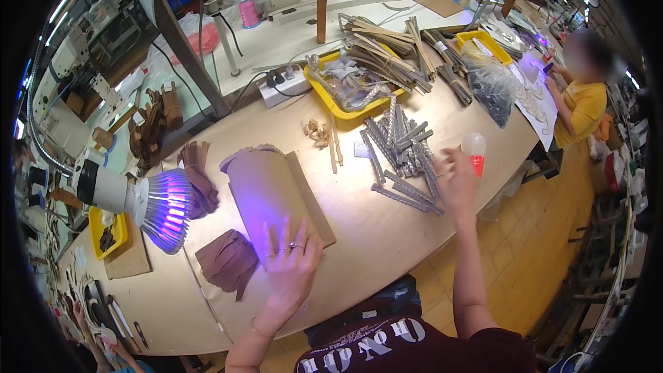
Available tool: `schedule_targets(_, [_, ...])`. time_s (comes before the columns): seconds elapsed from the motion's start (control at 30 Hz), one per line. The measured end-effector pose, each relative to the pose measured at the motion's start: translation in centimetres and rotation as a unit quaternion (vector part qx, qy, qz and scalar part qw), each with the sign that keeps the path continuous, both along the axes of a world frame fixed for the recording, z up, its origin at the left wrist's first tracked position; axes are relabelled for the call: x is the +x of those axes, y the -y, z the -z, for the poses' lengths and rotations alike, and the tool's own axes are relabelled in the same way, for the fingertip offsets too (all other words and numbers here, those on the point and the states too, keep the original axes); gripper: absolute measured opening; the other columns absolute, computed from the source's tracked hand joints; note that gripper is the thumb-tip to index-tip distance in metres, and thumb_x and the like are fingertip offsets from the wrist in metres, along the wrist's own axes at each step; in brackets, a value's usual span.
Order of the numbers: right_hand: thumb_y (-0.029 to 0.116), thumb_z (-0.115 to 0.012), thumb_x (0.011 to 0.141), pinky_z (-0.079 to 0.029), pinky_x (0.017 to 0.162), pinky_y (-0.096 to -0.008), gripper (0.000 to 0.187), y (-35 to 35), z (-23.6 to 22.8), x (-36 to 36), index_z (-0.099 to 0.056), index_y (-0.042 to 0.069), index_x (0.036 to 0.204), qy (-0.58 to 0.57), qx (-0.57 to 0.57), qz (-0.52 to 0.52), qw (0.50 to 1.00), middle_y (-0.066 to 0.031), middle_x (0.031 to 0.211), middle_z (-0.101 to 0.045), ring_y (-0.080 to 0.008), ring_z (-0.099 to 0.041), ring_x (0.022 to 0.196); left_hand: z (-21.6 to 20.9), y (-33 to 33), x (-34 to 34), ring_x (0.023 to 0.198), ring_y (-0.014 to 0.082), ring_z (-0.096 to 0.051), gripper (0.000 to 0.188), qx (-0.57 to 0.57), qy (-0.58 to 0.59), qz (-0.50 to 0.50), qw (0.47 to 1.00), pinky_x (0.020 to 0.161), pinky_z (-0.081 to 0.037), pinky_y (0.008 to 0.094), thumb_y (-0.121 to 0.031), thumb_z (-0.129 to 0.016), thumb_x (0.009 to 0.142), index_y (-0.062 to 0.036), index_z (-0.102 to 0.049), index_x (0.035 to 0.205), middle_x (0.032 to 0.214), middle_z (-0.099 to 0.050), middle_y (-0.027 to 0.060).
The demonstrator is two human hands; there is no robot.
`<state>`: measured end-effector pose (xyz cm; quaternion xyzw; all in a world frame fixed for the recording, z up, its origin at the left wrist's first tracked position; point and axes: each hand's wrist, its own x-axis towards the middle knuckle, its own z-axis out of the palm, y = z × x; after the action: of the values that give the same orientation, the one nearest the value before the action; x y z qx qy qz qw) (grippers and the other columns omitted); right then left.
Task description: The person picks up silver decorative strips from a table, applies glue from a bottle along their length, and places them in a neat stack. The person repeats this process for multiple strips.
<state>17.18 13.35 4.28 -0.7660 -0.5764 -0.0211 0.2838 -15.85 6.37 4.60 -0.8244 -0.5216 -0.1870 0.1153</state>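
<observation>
With twelve o'clock pointing straight ahead from the left hand [293,255], the curved brown panel [268,183] lies just beyond it, from twelve round to eleven, its scalloped edge at the far end. A flatter brown piece [312,202] shows along its right side. The left hand rests on the near end of the panel, fingers apart and laid down on it rather than clamped. Out at two o'clock, the right hand [457,178] is at the bottle [475,152] with the clear top and red band. Its fingers are bent and somewhat blurred, and it cannot be told whether they touch the bottle or close on anything.

Grey strips [407,148] lie between one and two o'clock, near the right hand, and a yellow tray [352,114] sits between twelve and one. A folded brown bundle [226,259] is at nine, close beside the panel, and the lamp [162,211] is between nine and ten.

The step in hand appears to be steadying the panel while the right hand deals with the bottle. The next move seems to call for a sure right-hand grip around the bottle, with the left palm keeping light pressure on the panel
</observation>
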Motion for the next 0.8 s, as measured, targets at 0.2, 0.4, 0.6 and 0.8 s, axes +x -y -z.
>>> schedule_targets(0.2, [0.027,-0.069,0.085,-0.049,0.062,-0.0368,0.034,-0.8,2.3,-8.9,-0.062,0.008,0.112,-0.055,-0.057,-0.093,0.992,-0.0074,0.079,-0.065,-0.0242,-0.064,0.069,0.2,3.0,1.4,0.125,0.0305,-0.049,0.019,0.033,0.105,0.034,0.993,0.114,-0.021,0.0546,-0.020,-0.075,0.077,-0.0127,-0.070,0.093,0.128,-0.058,0.0082])
schedule_targets(0.4, [0.013,-0.071,0.084,-0.046,0.060,-0.0279,0.029,-0.9,2.8,-8.3,-0.062,0.005,0.111,-0.250,-0.079,-0.087,0.961,-0.0022,0.076,-0.061,-0.0123,-0.059,0.065,2.3,6.5,3.2,0.122,0.0271,-0.053,0.022,-0.070,0.167,0.107,0.978,0.111,-0.028,0.0514,-0.021,-0.073,0.079,-0.0139,-0.070,0.099,0.130,-0.057,0.0098])
schedule_targets(0.6, [0.008,-0.066,0.089,-0.047,0.071,-0.0214,0.020,5.3,0.1,-5.0,-0.063,-0.002,0.106,-0.515,-0.256,-0.213,0.789,-0.0009,0.091,-0.065,-0.0061,-0.059,0.080,3.2,6.7,5.2,0.125,0.0300,-0.049,0.035,-0.138,0.225,0.143,0.954,0.109,-0.033,0.0479,-0.019,-0.070,0.082,-0.0096,-0.064,0.115,0.137,-0.050,0.0137])
schedule_targets(0.8, [0.016,-0.066,0.089,-0.048,0.071,-0.0301,0.021,8.4,-0.2,-3.9,-0.066,0.001,0.103,-0.211,-0.306,-0.231,0.899,-0.0078,0.096,-0.066,-0.0151,-0.061,0.080,4.8,5.6,7.9,0.137,0.0354,-0.033,0.065,-0.274,0.116,0.137,0.945,0.113,-0.025,0.0491,-0.038,-0.065,0.085,-0.0054,-0.046,0.138,0.149,-0.034,0.0174])
